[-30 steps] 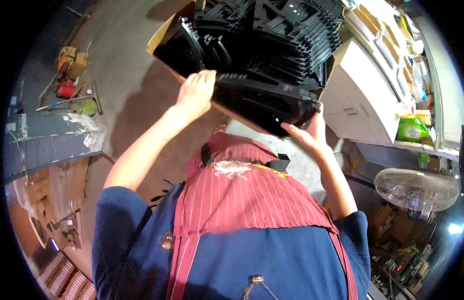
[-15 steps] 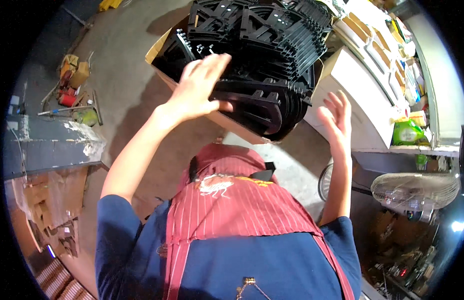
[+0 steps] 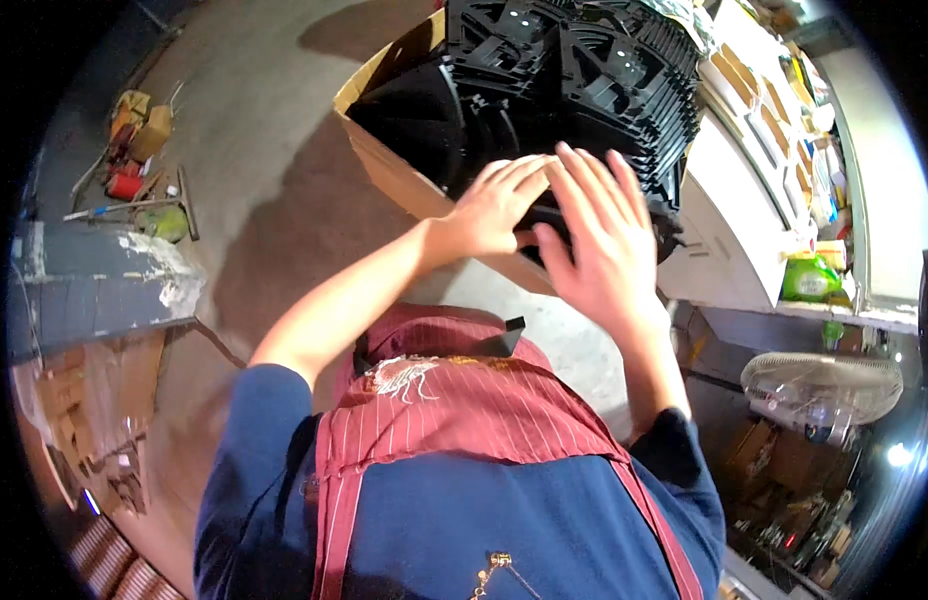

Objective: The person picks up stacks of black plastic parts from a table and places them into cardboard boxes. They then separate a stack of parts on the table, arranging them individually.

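A cardboard box [image 3: 392, 166] stands in front of me, packed with stacked black plastic parts [image 3: 624, 75] that have ribbed, frame-like shapes. Over the near side of the box, my left hand [image 3: 496, 208] has its fingers stretched out and its thumb apart. Close beside it, my right hand [image 3: 602, 235] lies palm down with its fingers spread. Both hands cover part of the nearest black pieces, so I cannot tell whether they touch them. Nothing shows in either hand.
To the right of the box stands a white cabinet [image 3: 719, 235], with a green package [image 3: 812, 278] and other goods on the ledge beyond. A fan [image 3: 822, 388] is at the right. A red spool [image 3: 125, 186] and clutter lie along the left wall.
My right hand has swung left and forward, from beside the box to over its near side. My left hand has moved right and a little nearer. The box now sits farther right in view.
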`<state>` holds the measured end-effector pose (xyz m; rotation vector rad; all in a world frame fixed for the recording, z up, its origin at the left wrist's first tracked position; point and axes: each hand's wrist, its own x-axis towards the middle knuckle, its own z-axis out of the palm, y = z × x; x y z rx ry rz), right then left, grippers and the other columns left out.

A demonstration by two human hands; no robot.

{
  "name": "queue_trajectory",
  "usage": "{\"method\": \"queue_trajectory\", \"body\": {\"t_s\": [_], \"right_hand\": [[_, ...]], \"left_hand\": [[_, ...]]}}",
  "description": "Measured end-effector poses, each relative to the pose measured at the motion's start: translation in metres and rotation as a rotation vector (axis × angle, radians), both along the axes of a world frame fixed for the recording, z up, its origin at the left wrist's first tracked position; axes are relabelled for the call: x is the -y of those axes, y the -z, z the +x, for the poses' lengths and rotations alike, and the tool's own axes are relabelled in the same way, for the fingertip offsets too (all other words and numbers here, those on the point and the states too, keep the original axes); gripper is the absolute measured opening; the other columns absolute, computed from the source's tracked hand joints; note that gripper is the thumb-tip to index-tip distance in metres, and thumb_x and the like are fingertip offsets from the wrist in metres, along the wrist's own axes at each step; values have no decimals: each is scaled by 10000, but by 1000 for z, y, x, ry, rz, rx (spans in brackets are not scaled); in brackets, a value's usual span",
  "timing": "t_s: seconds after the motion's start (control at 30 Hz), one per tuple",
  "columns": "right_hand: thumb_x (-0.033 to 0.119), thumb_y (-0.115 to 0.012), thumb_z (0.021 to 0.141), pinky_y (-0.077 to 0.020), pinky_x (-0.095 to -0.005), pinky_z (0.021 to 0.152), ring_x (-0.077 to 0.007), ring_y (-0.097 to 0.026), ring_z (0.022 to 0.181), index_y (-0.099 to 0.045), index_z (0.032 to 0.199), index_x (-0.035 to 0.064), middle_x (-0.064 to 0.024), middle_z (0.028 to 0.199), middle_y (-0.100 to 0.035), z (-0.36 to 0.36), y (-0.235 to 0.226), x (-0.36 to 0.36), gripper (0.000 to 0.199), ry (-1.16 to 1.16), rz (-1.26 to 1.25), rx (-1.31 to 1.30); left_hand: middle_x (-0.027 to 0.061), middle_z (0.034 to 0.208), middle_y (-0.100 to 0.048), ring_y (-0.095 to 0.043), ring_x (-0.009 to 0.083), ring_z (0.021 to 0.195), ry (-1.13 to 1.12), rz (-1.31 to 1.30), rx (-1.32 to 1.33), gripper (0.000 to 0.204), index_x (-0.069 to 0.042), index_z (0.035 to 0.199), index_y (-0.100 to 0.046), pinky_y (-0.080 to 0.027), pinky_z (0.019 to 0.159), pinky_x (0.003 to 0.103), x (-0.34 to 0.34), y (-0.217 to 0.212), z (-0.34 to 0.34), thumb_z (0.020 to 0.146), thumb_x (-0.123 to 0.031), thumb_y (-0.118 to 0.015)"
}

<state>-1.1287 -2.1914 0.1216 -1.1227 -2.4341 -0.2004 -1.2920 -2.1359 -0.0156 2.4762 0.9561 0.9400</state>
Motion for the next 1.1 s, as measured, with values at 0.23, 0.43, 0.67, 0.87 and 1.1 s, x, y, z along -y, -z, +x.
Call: {"method": "queue_trajectory", "body": {"t_s": [0.23,0.43,0.67,0.87,1.1], "right_hand": [[319,-661,877,-434,-411,842,-266,-597,964,-555,1328,82,-127,1063,-620,-61,94,-37,520,223,-128,488],[205,-603,824,-447,-361,851,-244,-616,949,-660,1080,66,-109,1036,-660,-112,120,-69,297,148,-273,632],[336,-621,911,-491,-428,922,-331,-627,1017,-670,941,1,-205,1052,-671,-154,69,-79,340,510,-642,414],[239,-648,949,-366,-407,453,-309,-491,442,-524,537,25,-126,508,-492,-295,31,-174,480,404,-586,-531],[378,-620,919,-429,-469,551,-347,-564,594,-536,577,46,-159,565,-515,-472,104,-388,484,-87,-612,-851]], "left_hand": [[134,1417,-556,-429,332,1398,-226,-236,-48,377,-85,1247,-656,-352,1116,484,30,26,-225,881,-171,-681],[194,1123,-695,-657,374,1074,-361,-717,-161,272,-14,1127,-686,-525,928,430,73,134,-386,891,-141,-640],[238,1275,-630,-608,362,1208,-527,-844,-44,468,-24,1379,-520,-487,1007,408,23,153,-428,959,-201,-624],[193,1217,-678,-650,329,1142,-474,-1015,-92,372,8,1257,-633,-493,993,390,-60,141,-499,985,-240,-579],[152,1091,-717,-707,321,917,-483,-987,-256,381,-82,1207,-680,-554,790,397,-130,210,-663,900,-307,-666]]}}
